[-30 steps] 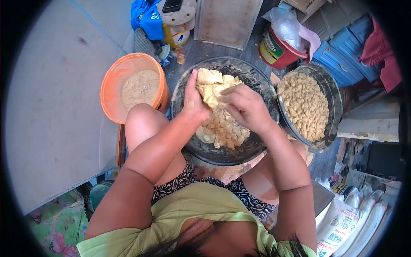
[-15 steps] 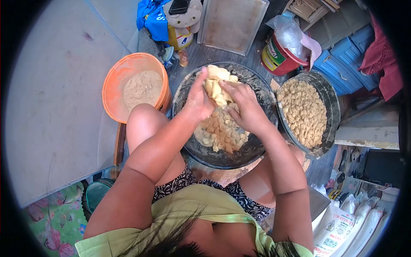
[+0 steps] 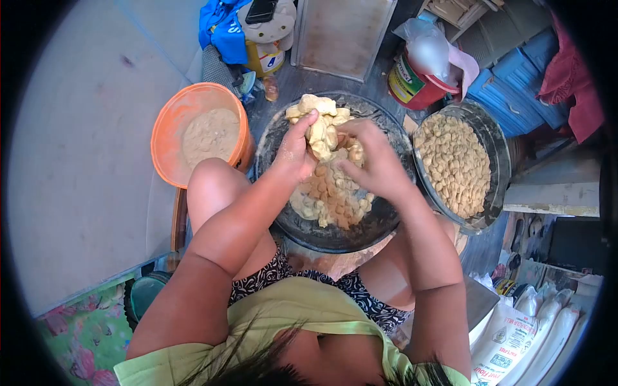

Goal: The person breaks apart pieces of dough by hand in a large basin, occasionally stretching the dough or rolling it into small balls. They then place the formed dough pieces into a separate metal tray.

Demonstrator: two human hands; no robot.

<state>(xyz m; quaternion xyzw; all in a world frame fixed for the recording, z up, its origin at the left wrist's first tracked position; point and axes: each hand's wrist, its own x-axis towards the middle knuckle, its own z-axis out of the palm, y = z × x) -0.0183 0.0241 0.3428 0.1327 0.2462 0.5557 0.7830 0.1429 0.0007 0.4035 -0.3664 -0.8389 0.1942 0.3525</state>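
My left hand (image 3: 297,154) is closed around a lumpy mass of pale yellow dough (image 3: 317,109), held up over a wide black basin (image 3: 386,215). Beside the dough's right side is my right hand (image 3: 380,161), slightly blurred. Its fingers curve toward the mass, with the thumb apart from them and bits of dough visible in the gap. Under both hands, dough pieces (image 3: 309,207) and a patch of brownish powder (image 3: 331,196) lie in the basin. My palms hide part of the dough.
To the left stands an orange bucket (image 3: 168,168) holding beige powder (image 3: 211,135). On the right, a second black basin (image 3: 501,174) is full of small dough pieces (image 3: 454,164). Behind are a red bucket (image 3: 438,93) with plastic bags and a metal tray (image 3: 341,38). Flour sacks (image 3: 508,341) lie lower right.
My right hand has drawn back a little to the right from the dough, and its fingers are more curled. The dough mass in my left hand shows more openly; the view has shifted slightly.
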